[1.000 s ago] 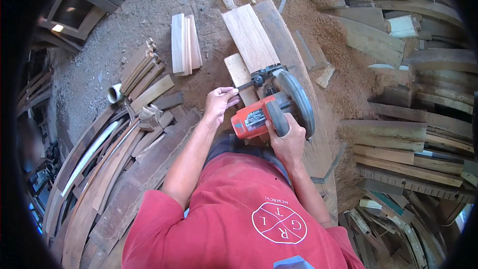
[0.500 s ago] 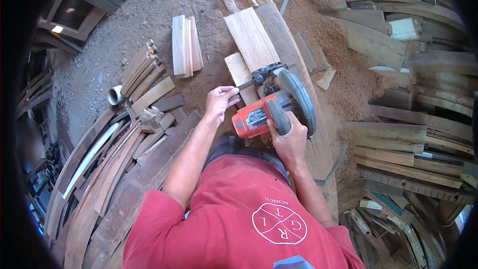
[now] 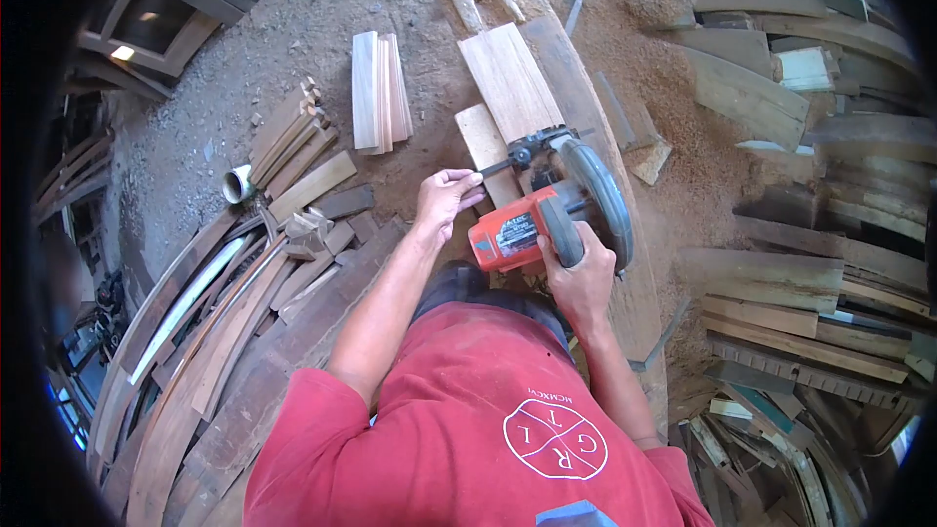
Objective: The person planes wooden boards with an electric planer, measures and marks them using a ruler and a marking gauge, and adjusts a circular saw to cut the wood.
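An orange circular saw (image 3: 509, 234) with a dark round blade guard rests on a pale board (image 3: 509, 78), at the board's near end. My right hand (image 3: 583, 278) is wrapped round the saw's rear handle. With its fingertips, my left hand (image 3: 449, 203) pinches a thin black bar (image 3: 496, 169) that sticks out from the left of the saw's base. The pale board lies on a long dusty plank (image 3: 625, 298). Beside it on the left is a shorter pale block (image 3: 480, 141), partly behind the bar and saw. The blade is hidden by the guard.
Several thin pale slats (image 3: 381, 93) stand in a bundle at upper left. Offcuts (image 3: 293, 141) and a white pipe (image 3: 237, 183) lie left of my arm. Stacked boards (image 3: 761, 273) line the right side, beside heaped sawdust (image 3: 673, 137). Long curved planks (image 3: 210, 332) fill the lower left.
The whole view has shifted, so the scene sits slightly right and lower. Both hands keep their hold, and the saw shows no clear movement along the board.
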{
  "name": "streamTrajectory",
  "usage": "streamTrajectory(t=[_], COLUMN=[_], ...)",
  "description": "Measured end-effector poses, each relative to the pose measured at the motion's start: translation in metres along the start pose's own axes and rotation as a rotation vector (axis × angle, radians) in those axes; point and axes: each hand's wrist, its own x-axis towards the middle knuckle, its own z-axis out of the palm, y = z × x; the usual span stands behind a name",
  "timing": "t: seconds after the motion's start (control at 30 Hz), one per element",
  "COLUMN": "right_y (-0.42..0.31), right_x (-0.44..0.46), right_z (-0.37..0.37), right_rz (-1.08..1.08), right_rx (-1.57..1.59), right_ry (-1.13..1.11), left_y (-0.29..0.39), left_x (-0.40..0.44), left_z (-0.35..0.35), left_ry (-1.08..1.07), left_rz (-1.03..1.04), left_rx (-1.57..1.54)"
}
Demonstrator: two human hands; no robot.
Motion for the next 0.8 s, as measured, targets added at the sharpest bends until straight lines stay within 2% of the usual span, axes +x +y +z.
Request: streamTrajectory(t=[0.8], right_y=[-0.013], right_x=[0.018], right_z=[0.008], right_rz=[0.006], right_rx=[-0.011], right_ry=[0.006], left_y=[0.020], left_x=[0.017], left_z=[-0.005], left_ry=[-0.016], left_rz=[-0.023], left_rx=[-0.012])
